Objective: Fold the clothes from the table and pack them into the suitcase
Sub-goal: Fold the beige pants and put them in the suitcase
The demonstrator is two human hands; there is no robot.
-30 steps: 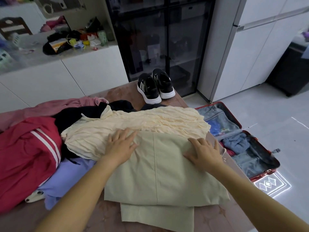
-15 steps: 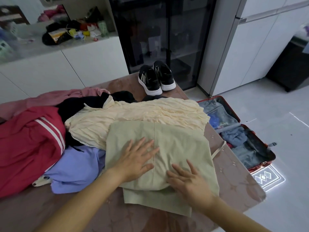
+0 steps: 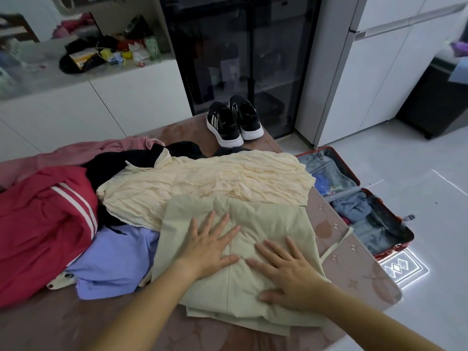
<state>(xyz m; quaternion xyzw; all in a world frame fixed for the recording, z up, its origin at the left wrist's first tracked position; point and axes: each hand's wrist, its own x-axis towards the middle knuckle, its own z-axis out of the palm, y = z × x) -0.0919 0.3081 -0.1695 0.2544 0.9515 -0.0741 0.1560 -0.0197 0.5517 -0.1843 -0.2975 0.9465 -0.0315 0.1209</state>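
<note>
1. Pressing flat on the folded pale green garment (image 3: 255,219): my left hand (image 3: 210,247) and right hand (image 3: 286,272) lie side by side on it, fingers straight and spread, gripping nothing.
2. It sits under my palms on the table (image 3: 359,279), its far edge over a cream crinkled garment (image 3: 215,181) just beyond my fingertips.
3. Off my left hand: a lilac garment (image 3: 119,254), then a red jacket (image 3: 43,224).
4. Off my right hand, down on the floor, the suitcase (image 3: 329,168) lies open, clothes inside.
5. Well beyond my fingertips, black sneakers (image 3: 234,122) at the table's far end.
</note>
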